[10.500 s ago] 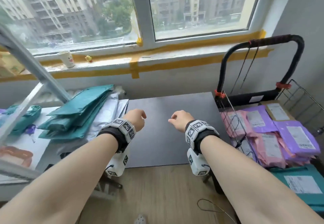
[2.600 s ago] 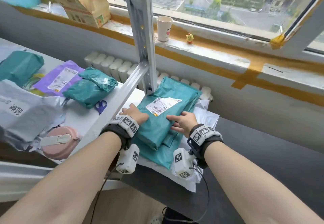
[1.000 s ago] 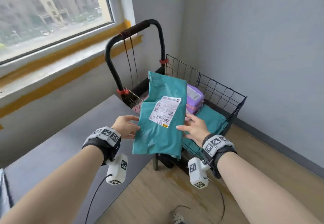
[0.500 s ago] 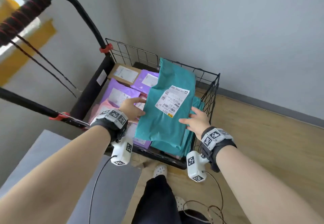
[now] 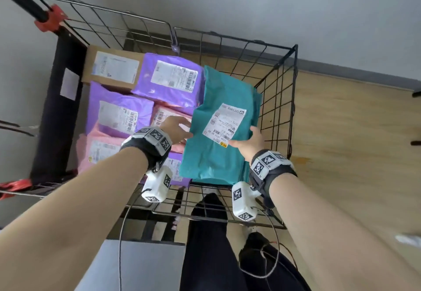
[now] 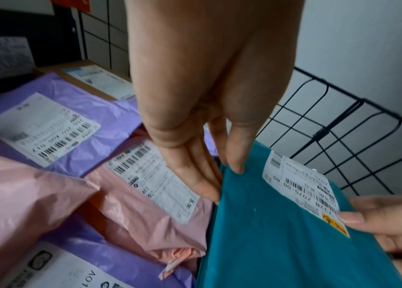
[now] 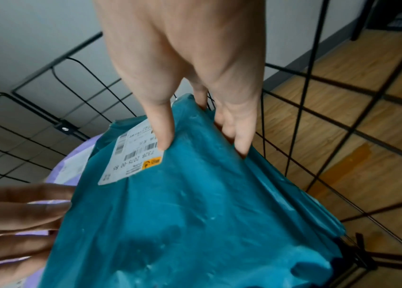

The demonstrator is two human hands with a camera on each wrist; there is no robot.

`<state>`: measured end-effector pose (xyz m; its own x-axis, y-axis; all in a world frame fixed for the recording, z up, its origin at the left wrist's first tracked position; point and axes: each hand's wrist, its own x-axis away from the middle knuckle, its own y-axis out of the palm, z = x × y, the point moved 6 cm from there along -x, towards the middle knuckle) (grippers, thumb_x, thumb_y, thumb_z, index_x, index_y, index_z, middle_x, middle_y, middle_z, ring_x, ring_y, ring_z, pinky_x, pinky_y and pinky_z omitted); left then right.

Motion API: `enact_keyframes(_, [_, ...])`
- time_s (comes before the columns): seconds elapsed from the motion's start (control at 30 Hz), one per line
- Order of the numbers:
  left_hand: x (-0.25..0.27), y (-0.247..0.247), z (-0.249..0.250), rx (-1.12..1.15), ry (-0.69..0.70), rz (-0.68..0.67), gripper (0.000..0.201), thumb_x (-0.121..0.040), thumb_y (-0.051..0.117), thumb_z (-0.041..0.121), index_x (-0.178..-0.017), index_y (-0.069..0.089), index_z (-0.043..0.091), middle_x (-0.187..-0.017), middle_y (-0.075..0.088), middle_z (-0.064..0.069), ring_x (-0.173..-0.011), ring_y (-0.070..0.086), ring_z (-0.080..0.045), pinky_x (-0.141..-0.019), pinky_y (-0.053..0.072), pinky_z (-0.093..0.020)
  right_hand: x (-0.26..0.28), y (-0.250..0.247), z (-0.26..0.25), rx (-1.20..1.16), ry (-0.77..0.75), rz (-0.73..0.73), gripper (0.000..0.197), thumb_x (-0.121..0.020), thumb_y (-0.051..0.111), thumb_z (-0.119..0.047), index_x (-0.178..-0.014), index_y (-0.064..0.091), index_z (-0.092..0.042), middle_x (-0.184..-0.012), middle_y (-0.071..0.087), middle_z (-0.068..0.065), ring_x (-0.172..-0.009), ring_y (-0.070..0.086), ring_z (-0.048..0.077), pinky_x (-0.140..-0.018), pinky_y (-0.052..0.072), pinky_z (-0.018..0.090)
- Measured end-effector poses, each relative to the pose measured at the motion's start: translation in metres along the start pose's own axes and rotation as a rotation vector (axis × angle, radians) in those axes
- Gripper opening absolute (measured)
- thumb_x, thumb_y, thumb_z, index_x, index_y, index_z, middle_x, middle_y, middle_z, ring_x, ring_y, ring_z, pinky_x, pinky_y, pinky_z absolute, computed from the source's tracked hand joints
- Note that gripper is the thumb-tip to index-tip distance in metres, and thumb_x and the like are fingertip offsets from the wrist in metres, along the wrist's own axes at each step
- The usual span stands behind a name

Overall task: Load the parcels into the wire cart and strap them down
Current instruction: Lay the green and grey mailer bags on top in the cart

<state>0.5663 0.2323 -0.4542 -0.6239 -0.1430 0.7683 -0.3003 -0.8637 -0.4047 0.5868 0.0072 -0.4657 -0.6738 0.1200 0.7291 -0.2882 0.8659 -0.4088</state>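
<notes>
I hold a teal mailer bag [image 5: 218, 154] with a white label low over the right side of the black wire cart [image 5: 295, 62]. My left hand [image 5: 182, 131] pinches its left edge, thumb on top [image 6: 235, 165] and fingers underneath. My right hand [image 5: 241, 141] grips its right edge, with the thumb [image 7: 162, 140] on the label's corner and the fingers under the bag [image 7: 195, 224]. More teal bags [image 5: 255, 99] lie beneath it. The cart's left half holds purple bags [image 5: 170, 78], pink bags [image 5: 98, 147] and a brown cardboard box [image 5: 111, 67].
The cart's black handle bar with a red clamp [image 5: 49, 20] rises at the upper left. A grey wall stands just behind the cart and wooden floor [image 5: 353, 142] lies to its right. My legs in black trousers [image 5: 209, 245] stand against its near side, next to a grey mat [image 5: 136, 265].
Both hands have carried the teal bag from the stack by the window to the cart. In the last half second it has dropped lower into the cart's right side.
</notes>
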Motion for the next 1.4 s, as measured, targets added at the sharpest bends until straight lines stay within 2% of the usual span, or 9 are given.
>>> enact_keyframes(0.07, [-0.015,0.014,-0.008,-0.001,-0.023,-0.028,0.023,-0.085,0.065,0.004,-0.106,0.065,-0.004,-0.09,0.066,-0.014,-0.043,0.06,-0.001,-0.047,0.049,-0.009,-0.009,0.002,0.015,0.025,0.037,0.003,0.082,-0.071,0.079,-0.003,-0.14,0.034,-0.004,-0.133,0.053,0.011,-0.12,0.053,0.025,-0.104,0.042,0.039])
enact_keyframes(0.17, [-0.032,0.037,-0.019,0.044,-0.108,-0.116,0.023,-0.088,0.064,0.011,-0.105,0.064,-0.005,-0.093,0.068,-0.018,-0.071,0.068,-0.027,-0.069,0.06,-0.035,-0.023,0.005,0.036,0.086,0.081,-0.004,0.086,-0.069,0.08,-0.003,-0.14,0.033,-0.004,-0.133,0.053,0.01,-0.121,0.053,0.025,-0.103,0.043,0.039])
enact_keyframes(0.3, [-0.05,0.061,-0.026,0.054,-0.145,-0.16,0.018,-0.089,0.062,0.01,-0.105,0.058,0.005,-0.073,0.062,-0.015,-0.048,0.062,-0.016,-0.057,0.059,-0.033,-0.044,0.011,0.061,0.137,0.12,-0.021,0.088,-0.065,0.083,-0.006,-0.137,0.034,-0.008,-0.129,0.056,0.008,-0.118,0.055,0.026,-0.101,0.045,0.044])
enact_keyframes(0.57, [-0.063,0.093,-0.039,-0.042,-0.23,-0.27,0.019,-0.092,0.055,0.005,-0.075,0.048,0.004,-0.069,0.058,-0.016,-0.057,0.06,-0.025,-0.043,0.054,-0.025,-0.054,0.017,0.089,0.29,0.232,-0.112,0.073,-0.082,0.072,-0.013,-0.137,0.025,-0.005,-0.125,0.056,0.012,-0.112,0.057,0.027,-0.084,0.042,0.031])
enact_keyframes(0.77, [-0.076,0.099,-0.043,-0.094,-0.227,-0.259,0.017,-0.092,0.058,0.009,-0.08,0.058,-0.004,-0.078,0.067,-0.022,-0.074,0.07,-0.03,-0.067,0.06,-0.037,-0.062,0.024,0.09,0.372,0.224,-0.07,0.085,-0.084,0.068,-0.015,-0.146,0.011,-0.009,-0.128,0.053,0.012,-0.114,0.055,0.028,-0.081,0.042,0.03])
enact_keyframes(0.97, [-0.069,0.091,-0.036,-0.12,-0.195,-0.201,0.022,-0.088,0.061,0.01,-0.097,0.063,-0.01,-0.084,0.068,-0.02,-0.066,0.065,-0.03,-0.078,0.058,-0.046,-0.058,0.027,0.084,0.373,0.119,0.012,0.098,-0.078,0.072,-0.007,-0.15,0.007,-0.022,-0.139,0.038,0.013,-0.121,0.05,0.029,-0.089,0.044,0.032])
enact_keyframes(1.1, [-0.047,0.067,-0.02,-0.192,-0.117,-0.188,0.026,-0.089,0.058,0.01,-0.109,0.065,-0.004,-0.106,0.068,-0.018,-0.096,0.067,-0.03,-0.087,0.055,-0.039,-0.044,0.023,0.058,0.446,0.048,0.013,0.082,-0.079,0.069,-0.008,-0.145,0.024,-0.018,-0.139,0.039,0.015,-0.116,0.051,0.029,-0.09,0.045,0.032])
enact_keyframes(1.2, [-0.02,0.036,-0.005,-0.256,-0.03,-0.06,0.03,-0.086,0.06,0.009,-0.115,0.065,0.002,-0.115,0.066,-0.017,-0.105,0.063,-0.03,-0.09,0.049,-0.032,-0.028,0.023,0.025,0.547,-0.064,-0.105,0.062,-0.082,0.067,-0.014,-0.138,0.039,-0.01,-0.135,0.049,0.013,-0.12,0.051,0.028,-0.094,0.045,0.03])
enact_keyframes(1.4, [0.065,-0.013,0.001,-0.205,-0.051,0.205,0.029,-0.088,0.06,0.016,-0.116,0.063,0.008,-0.12,0.061,-0.012,-0.107,0.06,-0.029,-0.088,0.044,-0.028,0.039,0.021,-0.045,0.695,-0.323,-0.32,0.058,-0.088,0.063,-0.018,-0.141,0.041,-0.013,-0.14,0.048,0.009,-0.122,0.051,0.027,-0.096,0.043,0.031])
